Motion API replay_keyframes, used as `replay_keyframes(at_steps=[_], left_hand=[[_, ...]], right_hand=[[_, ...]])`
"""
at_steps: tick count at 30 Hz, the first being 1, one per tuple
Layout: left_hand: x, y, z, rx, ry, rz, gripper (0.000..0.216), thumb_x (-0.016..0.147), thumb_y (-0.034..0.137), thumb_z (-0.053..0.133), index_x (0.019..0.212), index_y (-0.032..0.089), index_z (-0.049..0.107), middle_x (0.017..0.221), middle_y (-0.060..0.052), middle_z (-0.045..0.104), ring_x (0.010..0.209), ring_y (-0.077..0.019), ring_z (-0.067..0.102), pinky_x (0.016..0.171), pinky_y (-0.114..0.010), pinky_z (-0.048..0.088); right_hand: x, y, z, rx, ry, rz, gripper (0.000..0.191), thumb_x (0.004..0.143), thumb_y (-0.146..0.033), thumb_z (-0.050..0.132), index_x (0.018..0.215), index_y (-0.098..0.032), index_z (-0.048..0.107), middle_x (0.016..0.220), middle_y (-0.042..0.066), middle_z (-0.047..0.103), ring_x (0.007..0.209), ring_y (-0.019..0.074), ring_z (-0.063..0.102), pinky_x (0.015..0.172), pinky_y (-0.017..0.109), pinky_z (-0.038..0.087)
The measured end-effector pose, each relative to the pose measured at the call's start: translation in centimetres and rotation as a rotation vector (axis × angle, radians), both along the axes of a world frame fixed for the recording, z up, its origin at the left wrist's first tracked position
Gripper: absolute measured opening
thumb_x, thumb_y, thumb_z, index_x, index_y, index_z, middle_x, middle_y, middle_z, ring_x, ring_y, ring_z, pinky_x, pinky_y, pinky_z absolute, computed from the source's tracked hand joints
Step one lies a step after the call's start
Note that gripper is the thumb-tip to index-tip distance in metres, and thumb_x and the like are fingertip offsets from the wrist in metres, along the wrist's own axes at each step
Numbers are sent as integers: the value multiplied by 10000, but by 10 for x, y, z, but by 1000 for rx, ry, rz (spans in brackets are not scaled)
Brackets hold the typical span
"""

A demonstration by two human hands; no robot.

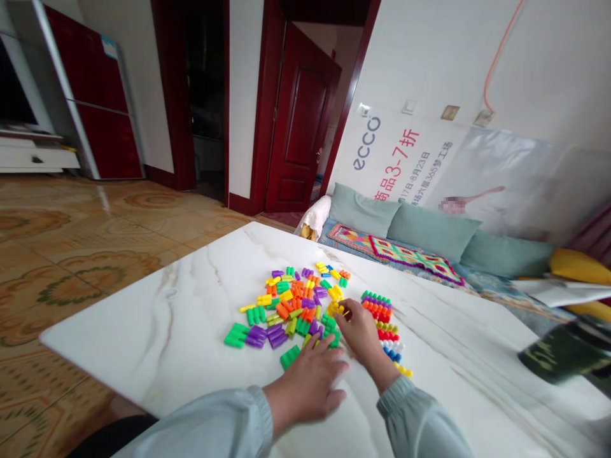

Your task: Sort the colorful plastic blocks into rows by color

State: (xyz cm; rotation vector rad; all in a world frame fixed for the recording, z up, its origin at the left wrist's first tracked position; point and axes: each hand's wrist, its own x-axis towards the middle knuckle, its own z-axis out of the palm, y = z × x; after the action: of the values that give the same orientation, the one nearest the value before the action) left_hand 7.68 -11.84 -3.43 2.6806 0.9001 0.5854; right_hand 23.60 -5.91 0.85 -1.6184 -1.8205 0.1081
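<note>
Colourful plastic building blocks [296,291] in green, purple, orange and yellow lie in a loose pile on the white marbled table [143,331]. My left hand [310,381] rests palm down at the near side of the pile, fingers stretched out and touching green blocks. Beside its fingertips lies a separate green block [290,357]. At the pile's right edge, my right hand [359,334] pinches a yellow block [335,309] between thumb and forefinger. To the right of that hand, rows of blocks [377,310] sorted by colour stand in a line, partly hidden behind my wrist.
A dark camouflage-patterned cup or bottle [563,350] is at the table's right side. Past the far table edge is a sofa with green cushions [432,229]. White papers [558,291] lie at the right. A red door [303,121] stands behind.
</note>
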Motion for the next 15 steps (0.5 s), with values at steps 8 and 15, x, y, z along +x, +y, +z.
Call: replay_keyframes(at_steps=[8, 15], left_hand=[[1, 6, -2, -21, -5, -24, 487, 898, 505, 492, 1310, 249, 532, 1416, -69, 522, 1396, -346, 331, 1165, -603, 187], [5, 6, -6, 49, -13, -55, 545, 883, 306, 519, 1420, 279, 433, 1441, -53, 508, 1400, -308, 323, 1179, -534, 195]], right_hand=[[-11, 1, 3, -29, 156, 181, 288, 780, -252, 526, 1010, -150, 665, 987, 103, 692, 735, 176, 665, 634, 286, 525], [-38, -80, -28, -8, 301, 150, 208, 902, -336, 522, 919, -220, 693, 859, 47, 723, 763, 192, 669, 699, 273, 509]])
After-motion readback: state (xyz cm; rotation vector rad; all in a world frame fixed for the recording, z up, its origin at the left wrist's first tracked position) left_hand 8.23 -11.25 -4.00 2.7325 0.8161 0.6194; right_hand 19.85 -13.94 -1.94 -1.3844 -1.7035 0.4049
